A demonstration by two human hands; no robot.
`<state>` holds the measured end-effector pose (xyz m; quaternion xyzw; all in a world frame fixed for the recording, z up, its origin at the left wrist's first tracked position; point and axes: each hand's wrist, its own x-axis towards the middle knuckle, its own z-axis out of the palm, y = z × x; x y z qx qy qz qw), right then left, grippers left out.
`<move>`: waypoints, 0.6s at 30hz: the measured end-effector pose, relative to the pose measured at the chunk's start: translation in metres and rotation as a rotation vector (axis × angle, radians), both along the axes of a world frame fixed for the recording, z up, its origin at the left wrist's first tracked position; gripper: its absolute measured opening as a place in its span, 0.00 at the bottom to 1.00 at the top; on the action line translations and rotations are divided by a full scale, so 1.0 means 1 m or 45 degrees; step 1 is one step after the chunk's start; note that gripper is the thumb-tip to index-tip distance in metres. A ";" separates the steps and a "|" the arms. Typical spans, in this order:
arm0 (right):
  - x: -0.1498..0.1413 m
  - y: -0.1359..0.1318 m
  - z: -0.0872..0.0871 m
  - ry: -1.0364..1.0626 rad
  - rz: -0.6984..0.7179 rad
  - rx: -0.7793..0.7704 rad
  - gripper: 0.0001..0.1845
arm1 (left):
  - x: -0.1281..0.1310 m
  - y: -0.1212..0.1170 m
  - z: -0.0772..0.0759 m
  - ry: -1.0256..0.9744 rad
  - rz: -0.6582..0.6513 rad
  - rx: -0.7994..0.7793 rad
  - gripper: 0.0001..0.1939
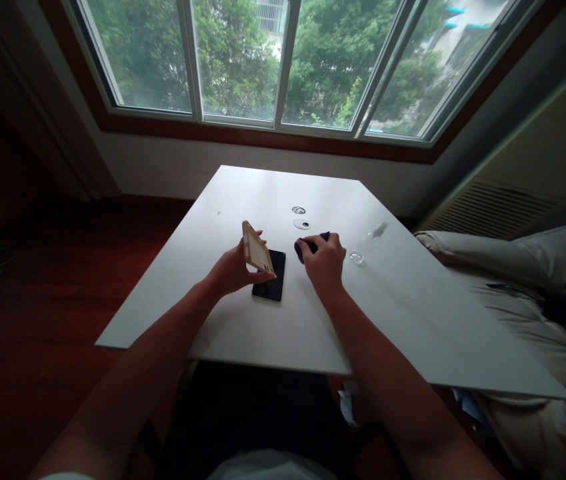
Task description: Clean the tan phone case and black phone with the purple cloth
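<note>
From my end, I see the left hand (235,268) gripping a phone case (257,248) by its edges, thumb and fingers spread across it, which I judge leaves its broad face unobstructed. The right hand (325,262) is curled closed around a dark purple cloth (305,249), bunched up, probably to gather the loose folds. Below the tilted case, a phone (275,283) lies flat on the counter (243,337), likely for steady support. Beyond the hands sit two small round pieces (302,225); a clear round piece (357,257) lies right of the right hand, seemingly out of the way.
</note>
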<state>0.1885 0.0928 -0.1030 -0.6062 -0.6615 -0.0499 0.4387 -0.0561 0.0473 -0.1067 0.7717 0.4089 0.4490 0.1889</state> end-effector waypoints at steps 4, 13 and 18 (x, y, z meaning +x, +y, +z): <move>0.006 0.005 0.001 -0.110 -0.113 0.102 0.16 | 0.000 0.000 -0.001 -0.019 -0.007 -0.004 0.50; 0.004 0.005 0.002 0.164 0.199 0.039 0.16 | -0.003 0.002 -0.001 0.005 -0.039 0.010 0.46; -0.002 0.011 -0.012 0.546 0.414 -0.191 0.22 | -0.003 0.004 -0.004 -0.017 -0.008 0.025 0.48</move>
